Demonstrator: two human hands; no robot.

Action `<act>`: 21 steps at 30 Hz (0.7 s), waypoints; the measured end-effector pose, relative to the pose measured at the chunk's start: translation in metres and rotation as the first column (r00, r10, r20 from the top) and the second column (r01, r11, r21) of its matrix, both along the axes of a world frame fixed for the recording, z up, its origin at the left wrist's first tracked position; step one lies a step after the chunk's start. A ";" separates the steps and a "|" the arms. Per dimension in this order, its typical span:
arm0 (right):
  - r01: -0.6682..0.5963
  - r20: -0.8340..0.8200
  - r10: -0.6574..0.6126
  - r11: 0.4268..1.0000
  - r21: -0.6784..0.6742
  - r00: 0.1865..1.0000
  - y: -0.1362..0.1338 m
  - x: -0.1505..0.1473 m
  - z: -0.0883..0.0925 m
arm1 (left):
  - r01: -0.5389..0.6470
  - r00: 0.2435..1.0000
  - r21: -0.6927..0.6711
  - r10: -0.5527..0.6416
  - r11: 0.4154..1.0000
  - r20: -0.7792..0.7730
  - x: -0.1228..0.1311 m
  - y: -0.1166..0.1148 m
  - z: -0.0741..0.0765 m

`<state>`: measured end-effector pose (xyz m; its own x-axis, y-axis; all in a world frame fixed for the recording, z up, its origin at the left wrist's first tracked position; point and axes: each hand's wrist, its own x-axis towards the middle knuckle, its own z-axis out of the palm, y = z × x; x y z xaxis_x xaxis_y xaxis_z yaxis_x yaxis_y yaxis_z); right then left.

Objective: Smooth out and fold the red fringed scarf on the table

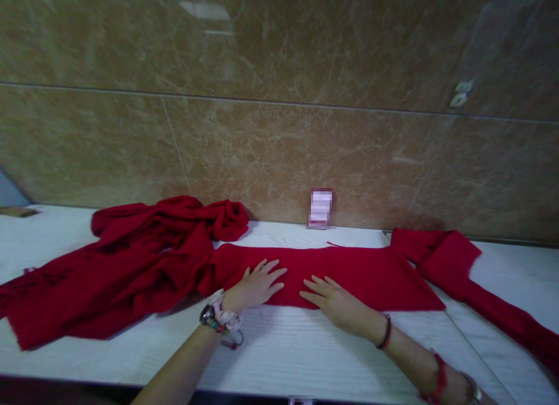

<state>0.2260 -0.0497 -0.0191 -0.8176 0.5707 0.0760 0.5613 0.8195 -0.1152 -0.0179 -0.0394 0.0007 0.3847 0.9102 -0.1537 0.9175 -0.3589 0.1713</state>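
Note:
A long red scarf [349, 271] lies across the table, its middle stretch spread flat in a band. My left hand [257, 284] rests on the left part of this band, fingers spread. Just to its right, my right hand [334, 300] lies palm down on the cloth, fingers stretched out. Left of my hands the red fabric is bunched in loose folds, with a fringed end at the far left. On the right the cloth is folded over at an angle, and a narrow strip runs off toward the right edge.
The white wood-grain table [271, 352] meets a brown marble wall [271, 143] at the back. A small upright card or phone [321, 208], blurred out, leans there. A wall socket [460, 94] is at upper right. A flat brown piece [17, 212] lies at far left.

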 end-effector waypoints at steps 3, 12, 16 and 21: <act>-0.007 0.005 0.007 1.000 0.002 1.000 0.000 0.000 0.003 | -0.001 0.999 0.066 0.003 0.998 -0.039 -0.002 0.001 -0.011; 0.000 -0.016 0.000 1.000 -0.031 1.000 0.001 0.000 0.004 | 0.011 1.000 0.221 -0.008 0.975 -0.016 0.001 0.009 0.001; -0.002 -0.058 0.001 1.000 -0.019 0.998 0.002 0.002 0.009 | 0.020 1.000 0.386 -0.024 0.922 0.006 0.000 0.017 -0.011; -0.022 -0.147 0.019 1.000 -0.016 0.989 0.006 0.006 0.018 | 0.060 0.997 0.398 -0.075 0.915 0.021 -0.007 0.029 -0.016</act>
<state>0.2316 -0.0438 -0.0011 -0.8100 0.5561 0.1859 0.5204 0.8279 -0.2093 -0.0251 -0.0103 -0.0155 0.4461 0.8650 0.2299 0.8846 -0.4652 0.0338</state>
